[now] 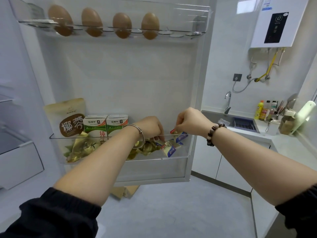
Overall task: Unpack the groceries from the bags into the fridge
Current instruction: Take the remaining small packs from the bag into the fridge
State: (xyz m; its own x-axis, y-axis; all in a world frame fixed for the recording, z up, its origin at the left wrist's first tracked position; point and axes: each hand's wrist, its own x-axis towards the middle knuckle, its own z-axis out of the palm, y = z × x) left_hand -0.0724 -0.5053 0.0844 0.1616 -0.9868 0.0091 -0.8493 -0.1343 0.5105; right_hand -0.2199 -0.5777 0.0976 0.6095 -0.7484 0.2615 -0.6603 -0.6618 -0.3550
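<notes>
The open fridge door fills the view, and both hands reach into its clear lower door bin (173,155). My left hand (151,127) dips into the bin among gold-wrapped sweets (77,150); its fingertips are hidden behind the rim. My right hand (190,121) pinches a small blue-and-white sachet (179,136) with a red end, just above the bin's right side. More such sachets (169,149) lie below it. Two milk cartons (106,125) and a beige pouch (68,117) stand at the bin's left.
Several brown eggs (93,22) sit in the top door rack. The fridge's inner shelves (10,117) are at the left. Cardboard (125,191) lies on the floor under the door. At right is a counter with a sink (240,122), bottles (264,109) and a wall heater (277,23).
</notes>
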